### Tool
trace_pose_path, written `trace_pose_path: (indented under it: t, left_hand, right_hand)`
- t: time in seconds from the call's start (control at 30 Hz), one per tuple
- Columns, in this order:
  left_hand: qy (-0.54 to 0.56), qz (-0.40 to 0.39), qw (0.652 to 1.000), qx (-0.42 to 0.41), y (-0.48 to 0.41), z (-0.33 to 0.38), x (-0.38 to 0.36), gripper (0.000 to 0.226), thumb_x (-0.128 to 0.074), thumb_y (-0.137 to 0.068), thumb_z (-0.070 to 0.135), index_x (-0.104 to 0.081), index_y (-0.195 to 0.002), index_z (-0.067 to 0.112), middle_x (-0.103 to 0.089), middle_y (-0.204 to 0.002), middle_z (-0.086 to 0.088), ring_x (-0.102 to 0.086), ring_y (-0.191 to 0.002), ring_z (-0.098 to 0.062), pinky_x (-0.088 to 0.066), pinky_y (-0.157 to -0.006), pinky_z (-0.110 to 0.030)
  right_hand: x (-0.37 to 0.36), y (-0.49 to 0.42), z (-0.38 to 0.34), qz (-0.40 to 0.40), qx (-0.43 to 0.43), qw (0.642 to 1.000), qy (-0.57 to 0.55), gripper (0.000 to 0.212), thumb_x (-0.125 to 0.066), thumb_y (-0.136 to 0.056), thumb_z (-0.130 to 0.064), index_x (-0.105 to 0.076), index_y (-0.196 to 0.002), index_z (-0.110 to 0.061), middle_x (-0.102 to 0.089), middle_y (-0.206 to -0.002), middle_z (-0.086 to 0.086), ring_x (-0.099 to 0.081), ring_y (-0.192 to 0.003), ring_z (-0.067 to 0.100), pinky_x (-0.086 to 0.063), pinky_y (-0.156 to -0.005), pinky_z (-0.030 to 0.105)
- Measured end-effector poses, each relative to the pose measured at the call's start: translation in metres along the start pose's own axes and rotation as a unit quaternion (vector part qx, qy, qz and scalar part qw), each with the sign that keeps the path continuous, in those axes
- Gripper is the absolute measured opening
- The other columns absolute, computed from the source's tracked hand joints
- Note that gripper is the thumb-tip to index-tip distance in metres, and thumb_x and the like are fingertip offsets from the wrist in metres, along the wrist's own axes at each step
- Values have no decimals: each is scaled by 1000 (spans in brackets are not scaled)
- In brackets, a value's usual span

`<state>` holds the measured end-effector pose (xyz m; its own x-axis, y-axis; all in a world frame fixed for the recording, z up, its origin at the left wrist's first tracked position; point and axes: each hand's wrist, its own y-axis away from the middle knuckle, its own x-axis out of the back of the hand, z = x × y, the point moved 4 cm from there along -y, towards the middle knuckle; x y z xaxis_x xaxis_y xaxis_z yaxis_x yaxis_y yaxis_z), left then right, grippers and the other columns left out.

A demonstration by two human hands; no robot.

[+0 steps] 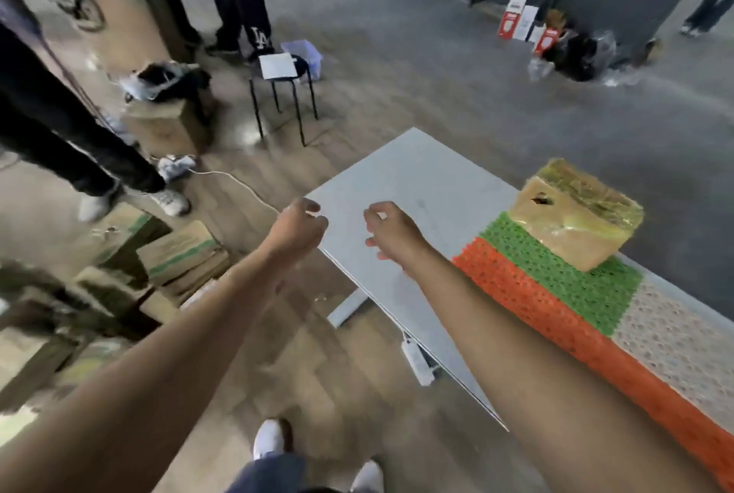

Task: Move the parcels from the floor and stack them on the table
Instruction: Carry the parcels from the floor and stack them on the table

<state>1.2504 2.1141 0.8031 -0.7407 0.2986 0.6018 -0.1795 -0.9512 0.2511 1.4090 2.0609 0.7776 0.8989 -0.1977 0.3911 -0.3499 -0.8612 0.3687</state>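
A brown parcel [574,216] wrapped in clear tape lies on the green mat [556,274] on the grey table [413,190], at the right. Several cardboard parcels [178,250] lie in a heap on the floor at the left. My left hand [296,228] hovers at the table's near-left corner, fingers loosely curled, holding nothing. My right hand [391,232] hangs above the tabletop beside it, fingers relaxed and empty. Both arms reach forward from the bottom of the view.
An orange mat [556,329] and a white mat [683,337] lie along the table's near side. A black stool [284,95] with paper stands beyond. People's legs [79,158] stand at the left and back. A power strip [417,361] lies under the table edge.
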Motion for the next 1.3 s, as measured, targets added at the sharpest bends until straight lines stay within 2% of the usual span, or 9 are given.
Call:
trace_pose_path:
  t: [0.17, 0.3, 0.37, 0.5, 0.63, 0.8, 1.03, 1.23, 1.3]
  left_hand:
    - [47, 85, 994, 57, 40, -91, 91, 27, -51, -92, 19, -56, -116, 9, -61, -113, -13, -61, -99, -33, -52, -85, -37]
    - [51, 143, 983, 99, 82, -167, 163, 34, -49, -91, 22, -53, -123, 11, -59, -112, -7, -60, -93, -28, -44, -70, -28]
    - [54, 158, 979, 116, 107, -207, 201, 34, -49, -90, 24, -53, -121, 11, -60, -109, -5, -60, -94, -26, -46, -69, -29]
    - [101, 181, 967, 145, 160, -292, 274, 29, -51, -89, 20, -55, -117, 10, -63, -102, -4, -63, -86, -22, -54, -72, -37]
    - [130, 215, 955, 160, 208, -369, 345, 33, -47, -92, 17, -52, -124, 10, -60, -107, -5, -58, -76, -13, -52, -63, -34]
    - [164, 247, 934, 201, 247, -441, 410, 33, -49, -87, 14, -55, -119, 9, -62, -99, -4, -58, -75, -18, -52, -72, -37]
    - [180, 248, 924, 227, 246, -513, 459, 33, -49, -89, 15, -54, -121, 10, -60, -102, -6, -56, -75, -13, -53, -75, -37]
    - [146, 232, 934, 231, 188, -570, 519, 31, -50, -90, 18, -53, -120, 11, -60, -105, -6, -57, -82, -16, -52, -77, -37]
    - [131, 217, 940, 229, 160, -589, 539, 33, -49, -90, 18, -53, -122, 10, -59, -110, -7, -56, -84, -17, -50, -74, -33]
  right_hand:
    - [-115, 40, -40, -92, 45, 994, 31, 26, -44, -96, -35, -52, -118, -23, -62, -90, -1, -67, -87, 23, -52, -73, 36]
    - [-212, 76, -59, -145, 66, 986, 49, 29, -43, -100, -30, -50, -125, -17, -59, -104, 3, -63, -100, 26, -44, -75, 32]
    - [-263, 99, -66, -161, 71, 983, 59, 29, -44, -97, -36, -51, -122, -23, -61, -107, 3, -62, -100, 24, -44, -73, 29]
    - [-369, 140, -76, -200, 73, 974, 79, 35, -40, -78, -57, -49, -107, -39, -65, -107, -2, -65, -96, 24, -53, -86, 44]
    - [-465, 197, -105, -227, 86, 966, 82, 23, -42, -96, -39, -52, -115, -29, -63, -98, -1, -64, -91, 22, -52, -77, 40]
    - [-558, 244, -129, -261, 118, 950, 123, 30, -38, -100, -39, -49, -124, -25, -61, -113, 0, -60, -102, 21, -51, -93, 47]
    - [-642, 251, -142, -279, 117, 940, 160, 33, -38, -99, -37, -49, -127, -22, -62, -104, 1, -63, -93, 23, -53, -77, 41]
    - [-723, 203, -155, -271, 77, 949, 140, 32, -40, -100, -38, -50, -126, -23, -60, -101, -1, -62, -94, 21, -55, -88, 46]
    - [-750, 182, -161, -267, 62, 952, 136, 29, -39, -100, -37, -49, -124, -24, -60, -98, 0, -62, -90, 21, -54, -77, 40]
